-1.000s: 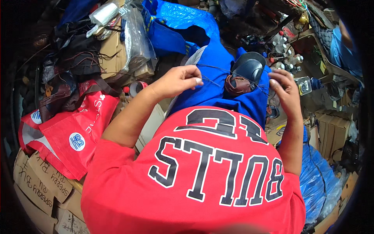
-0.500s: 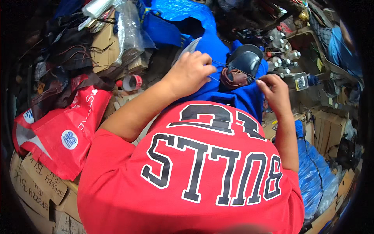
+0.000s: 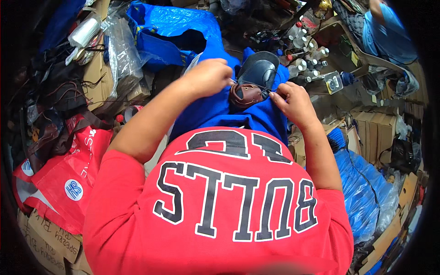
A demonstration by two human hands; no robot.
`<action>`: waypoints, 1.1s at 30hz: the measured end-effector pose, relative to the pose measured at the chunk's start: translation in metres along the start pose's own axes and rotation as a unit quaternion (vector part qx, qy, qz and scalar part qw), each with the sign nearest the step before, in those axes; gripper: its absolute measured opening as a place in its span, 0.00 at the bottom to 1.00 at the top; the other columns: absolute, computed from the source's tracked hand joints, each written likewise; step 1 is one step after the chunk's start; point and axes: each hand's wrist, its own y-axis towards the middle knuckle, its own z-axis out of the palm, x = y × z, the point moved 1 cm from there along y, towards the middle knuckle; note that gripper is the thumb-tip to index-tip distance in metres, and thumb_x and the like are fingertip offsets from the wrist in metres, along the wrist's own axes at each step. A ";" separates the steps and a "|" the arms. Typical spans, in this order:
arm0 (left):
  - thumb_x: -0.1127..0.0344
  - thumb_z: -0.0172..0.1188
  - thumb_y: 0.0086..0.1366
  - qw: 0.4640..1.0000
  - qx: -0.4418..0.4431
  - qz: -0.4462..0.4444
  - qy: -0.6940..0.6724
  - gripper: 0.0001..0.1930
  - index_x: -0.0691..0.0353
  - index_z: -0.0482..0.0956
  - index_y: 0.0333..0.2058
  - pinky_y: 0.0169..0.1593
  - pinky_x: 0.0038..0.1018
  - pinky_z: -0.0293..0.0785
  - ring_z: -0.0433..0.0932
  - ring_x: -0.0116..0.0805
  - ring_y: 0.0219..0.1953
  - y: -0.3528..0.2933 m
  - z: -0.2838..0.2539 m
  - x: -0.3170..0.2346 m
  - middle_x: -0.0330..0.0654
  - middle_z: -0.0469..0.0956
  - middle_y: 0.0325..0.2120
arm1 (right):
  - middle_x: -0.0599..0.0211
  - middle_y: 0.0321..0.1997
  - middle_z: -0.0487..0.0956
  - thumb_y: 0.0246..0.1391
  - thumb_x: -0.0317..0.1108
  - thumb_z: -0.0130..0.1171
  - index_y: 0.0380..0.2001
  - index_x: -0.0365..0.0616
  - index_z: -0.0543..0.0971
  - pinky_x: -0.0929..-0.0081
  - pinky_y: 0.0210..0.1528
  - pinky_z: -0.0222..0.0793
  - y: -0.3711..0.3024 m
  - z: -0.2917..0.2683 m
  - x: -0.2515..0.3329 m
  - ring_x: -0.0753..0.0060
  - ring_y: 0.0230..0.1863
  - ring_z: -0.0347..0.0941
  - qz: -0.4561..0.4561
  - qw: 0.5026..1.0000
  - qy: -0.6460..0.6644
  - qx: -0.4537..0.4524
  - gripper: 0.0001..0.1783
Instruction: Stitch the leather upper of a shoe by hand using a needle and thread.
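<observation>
A shoe lies across my blue-clad lap, with a dark, smooth sole (image 3: 259, 68) and a brown leather upper (image 3: 247, 94) at the end nearer me. My left hand (image 3: 211, 75) is closed just left of the leather, its fingertips pinching a thin dark thread close to the shoe's edge. On the other side, my right hand (image 3: 293, 101) pinches thread beside the right edge of the brown leather. Dark strands cross over the shoe between the two hands. The left fingertips are partly hidden by the hand itself.
A blue plastic bag (image 3: 169, 46) gapes open beyond my lap. Several small bottles (image 3: 311, 57) stand at the far right. To the left lies a red bag (image 3: 75, 172); a blue plastic-wrapped bundle (image 3: 357, 197) is at right. Another person's blue garment (image 3: 389, 34) shows far right.
The left hand has come closer to the brown leather. The thread stretched out to the left has shortened. The whole view has shifted, so the shoe appears farther left.
</observation>
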 end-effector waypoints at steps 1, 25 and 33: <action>0.61 0.63 0.54 0.998 -0.018 -0.027 -0.051 0.11 0.65 0.79 0.29 0.41 0.34 0.71 0.76 0.45 0.36 -0.003 -0.013 0.009 0.48 0.76 0.29 | 0.58 0.22 0.72 0.48 0.39 0.60 0.21 0.41 0.75 0.59 0.31 0.65 0.000 0.000 -0.001 0.53 0.27 0.71 0.002 1.000 -0.001 0.006 0.13; 0.60 0.65 0.51 0.966 -0.123 0.002 -0.228 0.28 0.57 0.71 0.52 0.59 0.34 0.62 0.65 0.48 0.55 0.082 0.080 -0.021 0.50 0.65 0.52 | 0.58 0.17 0.67 0.49 0.31 0.56 0.17 0.37 0.70 0.67 0.27 0.62 -0.030 -0.011 -0.008 0.63 0.22 0.66 0.000 0.989 0.144 0.036 0.11; 0.57 0.68 0.49 0.978 0.070 0.082 -0.179 0.25 0.58 0.76 0.46 0.56 0.33 0.63 0.70 0.41 0.51 0.112 0.029 -0.007 0.48 0.74 0.44 | 0.64 0.24 0.72 0.49 0.29 0.60 0.36 0.44 0.80 0.74 0.30 0.65 -0.019 -0.004 -0.010 0.70 0.25 0.69 0.059 0.980 0.178 -0.060 0.08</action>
